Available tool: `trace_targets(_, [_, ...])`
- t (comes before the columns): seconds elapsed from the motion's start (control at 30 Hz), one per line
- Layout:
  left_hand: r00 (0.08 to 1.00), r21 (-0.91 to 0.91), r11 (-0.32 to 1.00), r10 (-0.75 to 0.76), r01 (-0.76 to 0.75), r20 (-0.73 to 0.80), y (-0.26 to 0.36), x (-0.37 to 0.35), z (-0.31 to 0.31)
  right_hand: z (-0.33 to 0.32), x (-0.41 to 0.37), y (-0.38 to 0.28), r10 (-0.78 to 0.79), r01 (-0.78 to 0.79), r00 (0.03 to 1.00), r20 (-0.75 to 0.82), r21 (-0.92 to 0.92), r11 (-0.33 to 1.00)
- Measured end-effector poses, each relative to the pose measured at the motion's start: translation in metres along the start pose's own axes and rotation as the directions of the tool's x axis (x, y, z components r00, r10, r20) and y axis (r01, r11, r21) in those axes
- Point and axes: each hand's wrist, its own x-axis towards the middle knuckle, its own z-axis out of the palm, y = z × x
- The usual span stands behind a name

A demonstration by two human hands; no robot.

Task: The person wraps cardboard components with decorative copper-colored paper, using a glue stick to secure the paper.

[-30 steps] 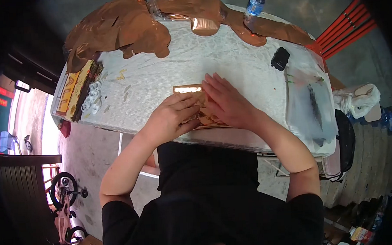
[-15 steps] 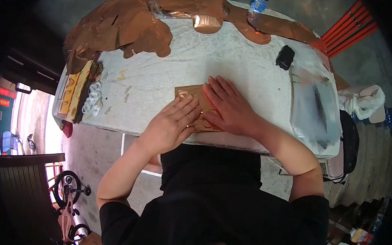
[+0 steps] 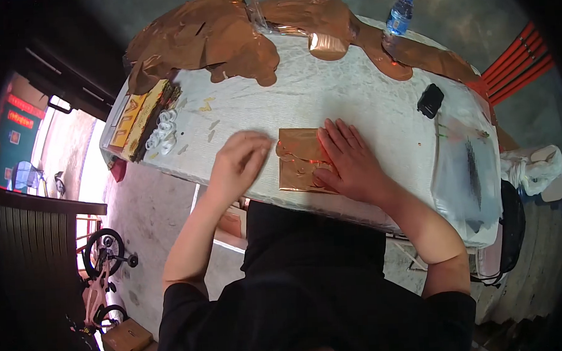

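Nearest: black shirt (image 3: 311, 287), both forearms reached forward over the desk's (image 3: 359, 97) near edge.

Right hand (image 3: 351, 163) lay flat, palm down, on the right half of the copper sheet (image 3: 298, 159). Its fingers (image 3: 342, 135) were straight and slightly apart, pressing rather than gripping.

Left hand (image 3: 239, 160) was just left of the sheet, by its left edge. It was motion-blurred and its fingers looked bent. Couldn't tell whether they were closed on anything or touching the sheet.

The copper sheet sat flat on the white desk cover, close to the near edge, between the two hands. It was roughly rectangular, with creased shiny patches on the exposed left part.

Right of that: a clear plastic bag (image 3: 465, 167) with dark marks lay on the desk's right end. A small black object (image 3: 430, 100) sat just beyond the bag.

Left end: a stack of yellow and brown boards (image 3: 142, 116), with a row of white rings (image 3: 162, 132) just beside it. A few small copper scraps (image 3: 206, 106) lay near those.

Far edge: a large crumpled pile of copper foil (image 3: 206, 37) covered the far left. A small copper roll (image 3: 327, 45) stood near the middle. A water bottle (image 3: 400, 13) stood upright at the far right, with more foil around its base.

Off the desk, far right: a bundle of red rods (image 3: 517, 55).
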Motion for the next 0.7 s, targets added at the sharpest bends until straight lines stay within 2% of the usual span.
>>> trace_targets(0.03, [0.993, 0.066, 0.991, 0.117, -0.116, -0.015, -0.011, 0.007, 0.001, -0.001, 0.0, 0.0, 0.009, -0.009, 1.0, 0.018, -0.001, 1.0])
trace_targets(0.07, [0.993, 0.072, 0.991, 0.117, -0.114, -0.027, -0.017, 0.011, 0.001, -0.003, 0.0, -0.001, 0.017, -0.017, 0.999, 0.037, -0.003, 1.0])
trace_targets(0.13, [0.986, 0.098, 0.987, 0.115, -0.128, 0.124, -0.022, 0.018, -0.001, -0.001, 0.0, 0.0, 0.006, -0.006, 1.0, 0.024, -0.005, 1.0])
trace_targets(0.43, [0.912, 0.086, 0.947, 0.271, -0.31, 0.307, -0.026, 0.038, 0.0, 0.003, -0.002, 0.001, 0.003, -0.003, 1.0, -0.017, -0.01, 1.0])
trace_targets(0.57, [0.906, 0.071, 0.946, 0.278, -0.315, 0.318, -0.017, 0.043, 0.0, 0.005, -0.001, 0.002, 0.001, -0.001, 1.0, -0.024, -0.011, 1.0])
trace_targets(0.67, [0.913, 0.16, 0.932, 0.265, -0.325, 0.311, -0.011, 0.044, 0.0, 0.005, -0.001, 0.002, -0.001, 0.001, 1.0, -0.017, -0.011, 1.0])
trace_targets(0.7, [0.872, 0.193, 0.874, 0.377, -0.447, 0.312, -0.013, 0.046, 0.0, 0.005, -0.001, 0.002, 0.001, -0.001, 1.0, -0.017, -0.011, 1.0])
